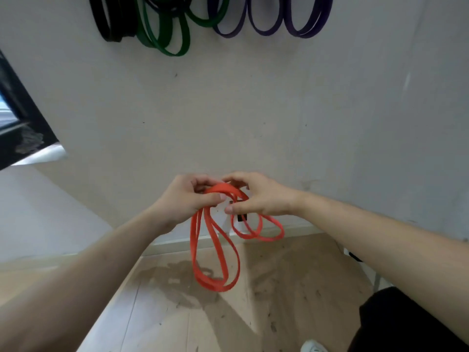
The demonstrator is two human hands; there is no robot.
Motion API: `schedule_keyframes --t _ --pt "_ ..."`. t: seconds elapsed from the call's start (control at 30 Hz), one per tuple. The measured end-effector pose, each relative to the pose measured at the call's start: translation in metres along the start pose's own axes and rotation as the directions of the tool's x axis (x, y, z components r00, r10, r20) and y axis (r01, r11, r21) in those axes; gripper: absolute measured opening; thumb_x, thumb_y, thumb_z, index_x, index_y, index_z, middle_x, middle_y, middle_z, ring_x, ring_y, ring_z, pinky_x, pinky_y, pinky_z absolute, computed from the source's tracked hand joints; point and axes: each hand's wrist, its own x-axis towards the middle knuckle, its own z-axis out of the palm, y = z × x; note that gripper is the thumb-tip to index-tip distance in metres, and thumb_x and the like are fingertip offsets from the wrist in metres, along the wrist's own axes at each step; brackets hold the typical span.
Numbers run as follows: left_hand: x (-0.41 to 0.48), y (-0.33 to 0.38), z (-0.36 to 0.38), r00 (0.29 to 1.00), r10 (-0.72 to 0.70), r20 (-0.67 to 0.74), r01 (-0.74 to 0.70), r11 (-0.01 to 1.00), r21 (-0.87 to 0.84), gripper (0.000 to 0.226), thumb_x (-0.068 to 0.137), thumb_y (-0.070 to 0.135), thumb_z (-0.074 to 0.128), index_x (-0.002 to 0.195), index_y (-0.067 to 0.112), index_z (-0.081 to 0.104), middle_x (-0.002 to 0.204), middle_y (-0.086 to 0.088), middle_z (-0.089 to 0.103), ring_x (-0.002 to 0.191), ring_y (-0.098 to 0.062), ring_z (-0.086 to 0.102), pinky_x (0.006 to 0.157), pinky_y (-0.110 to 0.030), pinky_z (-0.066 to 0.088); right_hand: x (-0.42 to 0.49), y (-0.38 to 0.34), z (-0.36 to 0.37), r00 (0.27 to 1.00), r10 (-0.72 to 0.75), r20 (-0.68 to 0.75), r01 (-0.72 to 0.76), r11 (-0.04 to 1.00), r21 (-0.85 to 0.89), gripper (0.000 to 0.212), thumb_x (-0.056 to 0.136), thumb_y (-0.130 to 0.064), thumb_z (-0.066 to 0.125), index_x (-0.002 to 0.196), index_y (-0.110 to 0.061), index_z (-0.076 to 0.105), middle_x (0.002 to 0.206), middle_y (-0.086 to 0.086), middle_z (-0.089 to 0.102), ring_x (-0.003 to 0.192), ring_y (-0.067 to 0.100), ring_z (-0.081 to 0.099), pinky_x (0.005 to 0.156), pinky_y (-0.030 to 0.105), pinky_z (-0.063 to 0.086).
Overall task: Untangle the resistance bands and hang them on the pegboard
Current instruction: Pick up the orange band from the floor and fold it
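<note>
Our two bare forearms reach forward over the wooden floor (177, 313). Our left hand (185, 199) and right hand (258, 196) both pinch the top of the orange resistance band (215, 250), its tangled loops dangling below. High on the wall (253, 110) hang black (106, 24), green (165, 34) and purple bands (266, 24); we cannot make out their pegs.

Orange resistance band (215, 250), tangled loops dangling (black, green, purple bands (269, 21) hung)
</note>
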Motion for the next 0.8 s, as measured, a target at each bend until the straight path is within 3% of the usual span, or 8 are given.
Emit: schedule_keyframes --t 0.1,0.27,0.4,0.5,0.67,0.73,0.8 --pt "-0.002 0.0 -0.003 1.0 0.015 0.022 -0.016 0.999 0.038 0.018 0.084 0.012 0.079 0.101 0.019 0.078 0.091 -0.007 0.077 0.082 -0.016 0.071 0.078 -0.026 0.058 0.003 -0.005 -0.002 1.0 0.005 -0.03 -0.005 1.0 0.008 0.029 0.088 -0.029 0.076 0.113 -0.017 0.068 0.096 0.004 0.075 0.089 0.021 0.072 0.088 0.044 0.056" --pt "-0.001 -0.002 -0.002 0.998 -0.02 0.053 0.013 0.991 0.131 0.027 0.084 0.003 0.077 0.106 0.011 0.064 0.079 -0.01 0.075 0.074 -0.02 0.07 0.081 -0.037 0.06 0.003 -0.015 -0.022 0.999 0.02 -0.037 -0.022 0.999 -0.048 0.008 0.092 -0.027 0.072 0.096 -0.021 0.073 0.074 -0.002 0.067 0.063 0.004 0.057 0.063 0.02 0.048" --pt "0.0 -0.008 -0.003 0.998 -0.041 0.041 0.034 0.986 0.16 0.023 0.084 0.003 0.074 0.103 0.013 0.067 0.08 -0.012 0.071 0.073 -0.018 0.067 0.081 -0.041 0.058 0.002 -0.007 -0.04 0.989 0.043 -0.143 -0.028 0.994 0.105 0.019 0.095 -0.026 0.067 0.102 -0.009 0.071 0.084 0.011 0.066 0.076 0.016 0.062 0.079 0.036 0.058" --pt "0.0 -0.007 -0.007 0.999 -0.049 -0.01 0.049 0.997 0.065 0.02 0.086 0.003 0.073 0.103 0.012 0.07 0.083 -0.01 0.074 0.077 -0.016 0.07 0.074 -0.028 0.056 -0.001 0.009 -0.048 0.976 0.08 -0.204 -0.039 0.98 0.196 0.016 0.097 -0.02 0.064 0.102 -0.006 0.07 0.081 0.005 0.059 0.075 0.015 0.058 0.081 0.037 0.055" --pt "0.002 -0.003 -0.004 0.996 -0.023 -0.086 0.004 0.978 -0.21 0.022 0.089 0.005 0.074 0.109 0.013 0.075 0.084 -0.002 0.075 0.081 -0.018 0.07 0.081 -0.027 0.058 -0.01 0.029 -0.041 0.993 0.12 -0.002 -0.116 0.966 0.23 0.001 0.094 -0.017 0.069 0.093 -0.016 0.068 0.075 -0.002 0.063 0.075 0.013 0.061 0.079 0.033 0.052" --pt "0.004 0.0 0.0 0.993 -0.003 -0.119 -0.03 0.959 -0.28 0.02 0.089 0.006 0.073 0.108 0.012 0.076 0.082 -0.002 0.073 0.079 -0.017 0.068 0.08 -0.026 0.056 -0.013 0.027 -0.038 0.988 0.122 0.096 -0.141 0.964 0.225 0.015 0.088 -0.018 0.076 0.1 -0.012 0.069 0.079 -0.002 0.066 0.078 0.013 0.064 0.082 0.031 0.054" --pt "0.006 0.006 0.003 0.989 0.008 -0.145 -0.058 0.938 -0.342 0.019 0.09 0.006 0.072 0.109 0.009 0.076 0.079 -0.002 0.072 0.076 -0.017 0.065 0.076 -0.024 0.055 -0.013 0.02 -0.034 0.987 0.117 0.114 -0.142 0.957 0.255 0.037 0.083 -0.021 0.082 0.116 -0.01 0.067 0.097 0.003 0.073 0.094 0.017 0.071 0.091 0.033 0.056"
